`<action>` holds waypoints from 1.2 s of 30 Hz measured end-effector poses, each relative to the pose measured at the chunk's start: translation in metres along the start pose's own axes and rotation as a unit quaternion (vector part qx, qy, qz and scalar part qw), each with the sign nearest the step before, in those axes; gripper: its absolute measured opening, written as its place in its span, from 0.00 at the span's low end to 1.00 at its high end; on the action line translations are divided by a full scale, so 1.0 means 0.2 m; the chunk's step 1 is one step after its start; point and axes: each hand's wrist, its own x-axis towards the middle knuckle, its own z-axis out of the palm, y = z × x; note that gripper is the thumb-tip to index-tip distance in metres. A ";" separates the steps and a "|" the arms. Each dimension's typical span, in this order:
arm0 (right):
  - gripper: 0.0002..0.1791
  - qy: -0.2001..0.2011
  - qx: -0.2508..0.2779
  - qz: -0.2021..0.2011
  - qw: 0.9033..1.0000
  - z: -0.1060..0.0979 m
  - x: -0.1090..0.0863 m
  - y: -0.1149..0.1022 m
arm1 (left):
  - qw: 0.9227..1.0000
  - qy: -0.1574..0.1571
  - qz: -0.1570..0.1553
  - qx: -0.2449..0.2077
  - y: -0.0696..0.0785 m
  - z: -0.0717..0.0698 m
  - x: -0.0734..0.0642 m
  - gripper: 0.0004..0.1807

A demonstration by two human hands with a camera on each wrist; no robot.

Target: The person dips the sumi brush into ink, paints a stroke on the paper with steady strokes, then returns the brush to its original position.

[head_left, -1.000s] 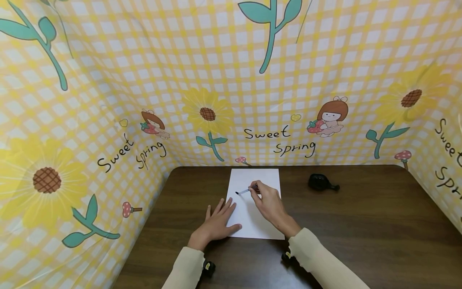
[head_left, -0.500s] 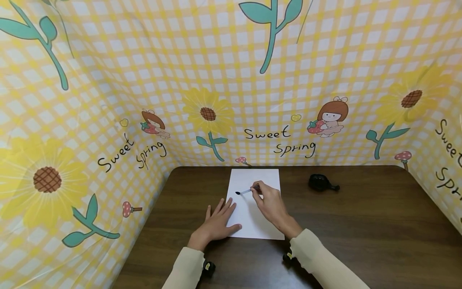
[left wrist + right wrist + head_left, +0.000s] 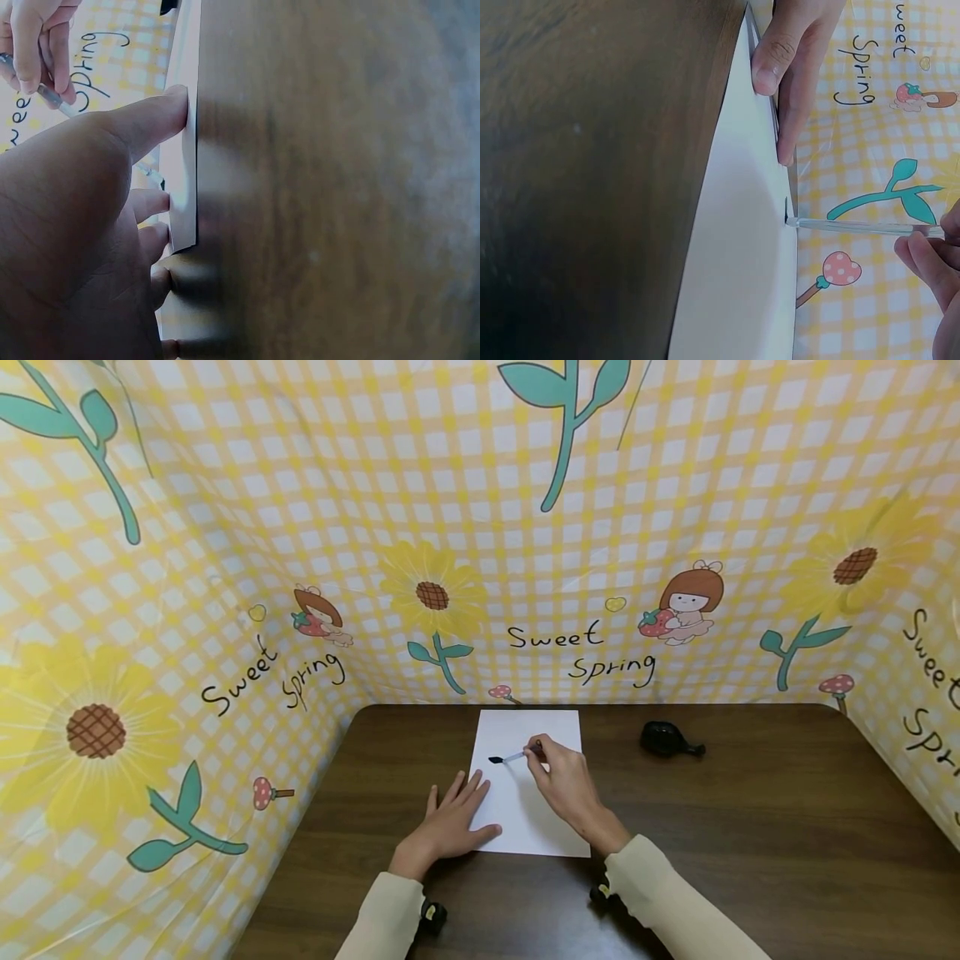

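Observation:
My right hand point(image 3: 567, 783) pinches a thin paintbrush point(image 3: 515, 756) with a translucent shaft, its dark tip down at the upper left of a white sheet of paper point(image 3: 528, 827). In the right wrist view, the tip of the brush point(image 3: 855, 226) meets the paper point(image 3: 735, 247) beside a short dark streak; whether that is bristles or paint I cannot tell. My left hand point(image 3: 447, 827) lies with fingers spread over the sheet's left edge. Its thumb and some fingertips rest on the paper, as the left wrist view of the hand point(image 3: 90, 195) also shows.
A glossy black bottle-shaped object point(image 3: 666, 739) with a narrow neck lies right of the paper. All stands on a dark wooden table point(image 3: 750, 860), backed by a yellow checked cloth point(image 3: 465, 468) on several sides.
My right hand has shifted slightly to the right with the paintbrush. The dark spot at its tip looks a little longer. My left hand stays in place on the paper.

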 end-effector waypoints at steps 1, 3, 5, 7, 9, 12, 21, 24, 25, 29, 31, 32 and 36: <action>0.02 0.001 0.000 0.001 1.000 0.00 0.00 0.00 | 1.000 0.000 0.000 0.000 0.00 0.00 0.00 0.48; 0.02 0.003 0.002 0.000 1.000 -0.01 0.00 0.00 | 1.000 0.000 0.001 -0.001 0.00 0.00 0.00 0.48; 0.02 0.006 0.004 -0.001 1.000 -0.01 0.00 0.00 | 1.000 0.001 0.000 -0.002 0.00 0.00 0.00 0.48; 0.03 0.009 0.006 -0.002 1.000 -0.02 0.00 0.00 | 1.000 0.000 0.001 -0.004 0.00 0.00 0.00 0.48; 0.02 0.012 0.006 -0.003 1.000 -0.03 0.00 0.00 | 1.000 -0.002 0.000 -0.003 0.00 0.00 0.00 0.47; 0.02 0.014 0.005 -0.002 1.000 -0.03 -0.01 0.00 | 1.000 -0.003 -0.001 -0.003 0.00 0.00 0.00 0.48; 0.02 0.014 -0.002 -0.008 1.000 -0.06 -0.01 0.02 | 1.000 -0.003 -0.003 -0.004 0.00 0.00 0.01 0.48; 0.02 0.012 -0.002 -0.005 1.000 -0.06 -0.01 0.02 | 1.000 -0.003 -0.002 -0.006 0.00 0.00 0.01 0.48; 0.02 0.010 -0.002 -0.002 1.000 -0.07 -0.01 0.02 | 1.000 -0.003 -0.002 -0.006 0.00 0.00 0.01 0.48; 0.02 0.003 -0.003 0.007 1.000 -0.08 -0.01 0.02 | 1.000 -0.004 -0.002 -0.004 -0.01 0.00 0.01 0.48; 0.03 0.003 -0.003 0.008 1.000 -0.09 -0.01 0.02 | 1.000 -0.003 -0.002 -0.003 -0.01 0.00 0.01 0.48; 0.03 0.003 -0.004 0.009 1.000 -0.09 -0.02 0.02 | 1.000 -0.003 -0.002 -0.003 -0.01 0.00 0.01 0.48; 0.03 0.007 -0.006 0.008 1.000 -0.10 -0.02 0.03 | 1.000 -0.003 -0.003 -0.007 0.00 0.00 0.01 0.48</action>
